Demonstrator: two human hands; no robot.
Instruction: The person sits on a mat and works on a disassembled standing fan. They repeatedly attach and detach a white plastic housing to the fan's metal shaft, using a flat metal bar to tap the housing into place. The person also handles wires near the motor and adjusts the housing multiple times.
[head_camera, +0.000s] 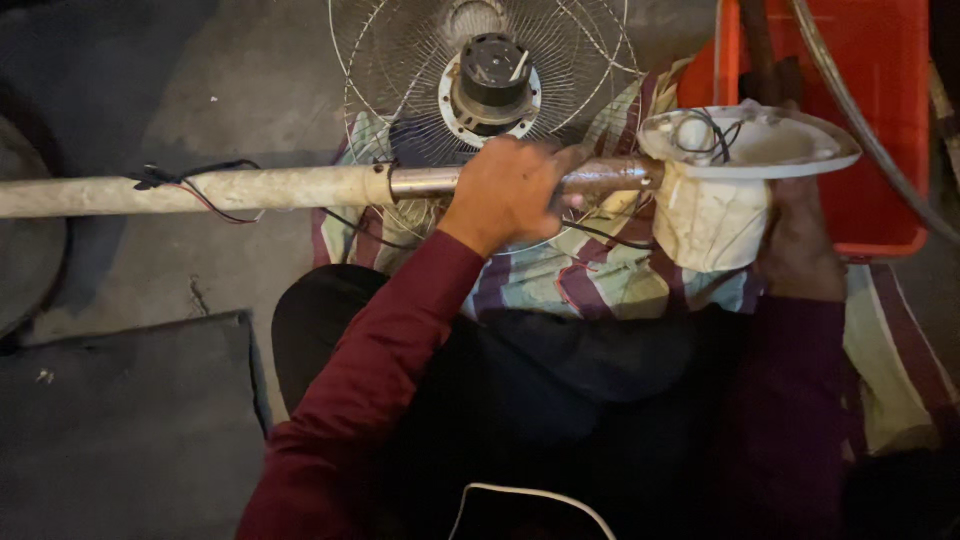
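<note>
You have one fan pole (250, 188) lying level across your lap, one white fan base (745, 150) on its right end, and one wire fan guard with its motor (490, 85) flat on the floor beyond the pole. One red crate (870, 120) stands just behind the base, and one striped cloth (600, 275) is spread under the work.

The pole's pale left end runs out past the frame's left edge over bare concrete floor (230, 90), where there is open room; on the right the base sits close against the crate. A dark mat (120, 420) lies at your lower left.

Your left hand (510, 190) is closed around the pole's metal section near the base. Your right hand (795, 240) rests against the underside of the base; its fingers are hidden, so you cannot tell how far it is open.
</note>
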